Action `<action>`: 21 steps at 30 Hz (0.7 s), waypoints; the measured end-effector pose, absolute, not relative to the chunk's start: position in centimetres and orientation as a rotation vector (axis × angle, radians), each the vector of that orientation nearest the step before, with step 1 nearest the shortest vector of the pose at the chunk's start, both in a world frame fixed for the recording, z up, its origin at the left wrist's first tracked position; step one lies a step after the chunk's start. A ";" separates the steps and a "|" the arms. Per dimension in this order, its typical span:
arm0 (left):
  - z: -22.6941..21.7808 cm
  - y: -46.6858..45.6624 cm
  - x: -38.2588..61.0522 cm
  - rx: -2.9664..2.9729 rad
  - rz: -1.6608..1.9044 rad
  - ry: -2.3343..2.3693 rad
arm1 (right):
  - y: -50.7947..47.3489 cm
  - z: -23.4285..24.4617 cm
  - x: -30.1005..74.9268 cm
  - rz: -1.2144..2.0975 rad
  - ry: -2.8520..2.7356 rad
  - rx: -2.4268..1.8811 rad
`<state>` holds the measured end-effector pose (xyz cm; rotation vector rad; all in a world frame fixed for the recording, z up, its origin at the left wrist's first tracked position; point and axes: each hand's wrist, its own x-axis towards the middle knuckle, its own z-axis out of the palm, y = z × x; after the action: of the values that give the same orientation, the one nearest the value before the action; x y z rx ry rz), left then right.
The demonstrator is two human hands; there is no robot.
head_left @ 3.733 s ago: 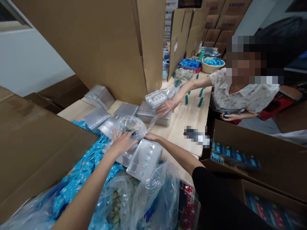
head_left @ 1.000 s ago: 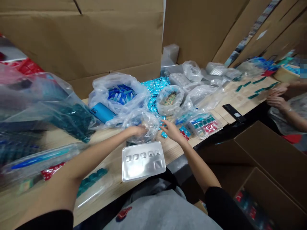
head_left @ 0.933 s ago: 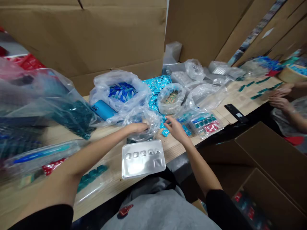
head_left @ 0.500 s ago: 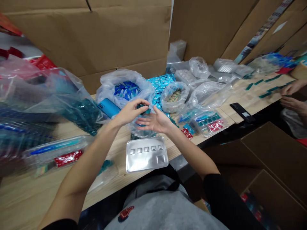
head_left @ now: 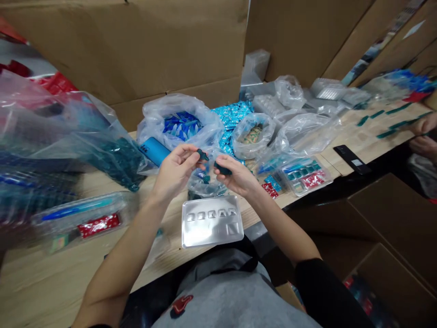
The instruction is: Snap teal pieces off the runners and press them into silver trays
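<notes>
My left hand (head_left: 175, 171) pinches a small dark green piece (head_left: 202, 155) between thumb and fingertips. Close beside it, my right hand (head_left: 239, 175) is closed on another dark green piece (head_left: 222, 169). Blur hides what kind of pieces they are. Below both hands lies a clear plastic blister tray (head_left: 208, 232) with a row of small square pockets and one larger square, none visibly filled. Between the hands and the tray stands a clear plastic bag (head_left: 206, 187) with dark pieces in it, partly covered by the hands.
Behind are a bag of blue pieces (head_left: 182, 126), light blue packets (head_left: 235, 114), a bag of tan pieces (head_left: 252, 135) and a blue phone (head_left: 155, 151). Filled trays (head_left: 303, 175) lie right, others (head_left: 77, 214) left. A black phone (head_left: 351, 159) and another person's hands (head_left: 425, 136) are far right.
My hands were spread above the small bag; now the fingers of both have closed on dark green pieces. My right hand has turned from an open palm. The view has shifted slightly.
</notes>
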<state>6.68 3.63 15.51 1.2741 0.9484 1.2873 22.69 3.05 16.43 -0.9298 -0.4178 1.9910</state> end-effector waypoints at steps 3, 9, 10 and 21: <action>16.4 0.4 6.3 1.221 1.274 0.896 | 1.1 17.2 23.3 1.955 -0.680 -0.758; 17.1 -4.1 6.3 1.488 1.402 0.991 | -2.3 17.9 23.1 1.814 -1.080 -0.660; 17.1 -4.6 6.3 1.564 1.428 1.000 | -2.7 18.1 23.0 1.816 -1.089 -0.650; 16.6 -7.5 2.0 2.048 1.326 1.318 | -3.0 16.2 23.6 1.728 -1.159 -0.838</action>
<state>2.02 -7.45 16.57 2.0480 1.3179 1.3257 23.58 -3.05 16.21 -0.8382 -1.1589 1.7280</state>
